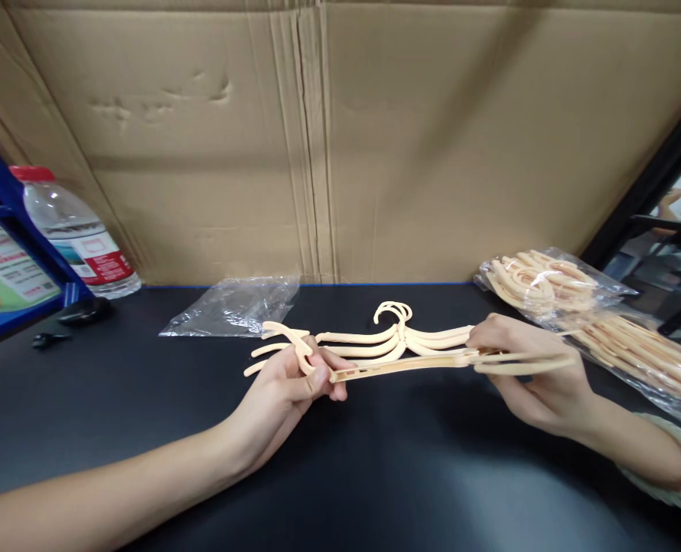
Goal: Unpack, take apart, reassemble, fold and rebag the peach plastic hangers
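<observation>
A cream plastic hanger (406, 366) is held between both hands above the black table, seen nearly edge-on. The thumb and fingers of my left hand (294, 379) pinch its left end, where a short curved piece (290, 335) sticks up. Around the right end, the fingers of my right hand (530, 372) are closed, and slim cream strips cross in front of them. Just behind lie several similar hangers (369, 350), grouped together with their hooks (395, 310) pointing away from me. My hands partly cover their ends.
A clear plastic bag (231, 307) lies at the back left. Bagged cream hanger parts (539, 284) and another filled bag (639, 349) are at the right. A water bottle (81, 241) and a black mouse (86, 310) sit left. Cardboard (202, 138) walls off the back.
</observation>
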Demonstrator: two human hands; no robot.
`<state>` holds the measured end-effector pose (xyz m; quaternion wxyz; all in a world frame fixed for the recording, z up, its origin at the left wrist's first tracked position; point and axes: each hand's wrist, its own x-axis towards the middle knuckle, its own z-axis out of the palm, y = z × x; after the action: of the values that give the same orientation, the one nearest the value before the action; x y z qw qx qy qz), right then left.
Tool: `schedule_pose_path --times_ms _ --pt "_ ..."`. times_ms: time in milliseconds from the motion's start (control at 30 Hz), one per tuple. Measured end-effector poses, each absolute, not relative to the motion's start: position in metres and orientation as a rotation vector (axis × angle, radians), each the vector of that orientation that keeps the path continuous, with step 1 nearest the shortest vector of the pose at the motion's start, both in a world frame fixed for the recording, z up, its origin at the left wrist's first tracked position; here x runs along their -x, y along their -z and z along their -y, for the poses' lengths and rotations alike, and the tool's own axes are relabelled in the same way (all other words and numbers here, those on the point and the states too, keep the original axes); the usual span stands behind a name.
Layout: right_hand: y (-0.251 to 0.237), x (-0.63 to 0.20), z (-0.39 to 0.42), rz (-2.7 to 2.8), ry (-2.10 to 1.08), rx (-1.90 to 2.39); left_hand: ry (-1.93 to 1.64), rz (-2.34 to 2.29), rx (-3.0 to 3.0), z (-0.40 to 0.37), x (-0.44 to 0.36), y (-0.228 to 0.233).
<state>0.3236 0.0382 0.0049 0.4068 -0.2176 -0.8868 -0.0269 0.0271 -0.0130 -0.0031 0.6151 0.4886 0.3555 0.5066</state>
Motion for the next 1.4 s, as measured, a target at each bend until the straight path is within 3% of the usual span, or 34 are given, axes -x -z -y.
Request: schedule_pose_path --times_ms 333,633,800,1000,1200,1400 --pt "0.0 -0.315 -0.023 2.164 0.237 0.61 -1.346 -0.891 -1.064 0.015 -0.032 0.006" --pt "-0.003 -0.311 -0.024 2.075 0.08 0.901 -1.3 -0.938 -1.123 0.015 -0.032 0.003" --pt "-0.009 -0.316 -0.032 2.057 0.097 0.918 -0.956 -0.975 -1.704 0.028 -0.037 -0.003" --pt "-0.005 -0.312 -0.03 2.305 -0.126 0.901 -0.434 -0.549 -2.755 0.051 -0.041 -0.016" --pt "0.004 -0.304 -0.026 2.496 -0.071 0.999 -0.584 -0.914 -2.85 0.052 -0.043 -0.016" --pt "0.01 -0.302 -0.015 2.502 0.096 1.044 -0.499 -1.132 -2.753 0.051 -0.042 -0.008"
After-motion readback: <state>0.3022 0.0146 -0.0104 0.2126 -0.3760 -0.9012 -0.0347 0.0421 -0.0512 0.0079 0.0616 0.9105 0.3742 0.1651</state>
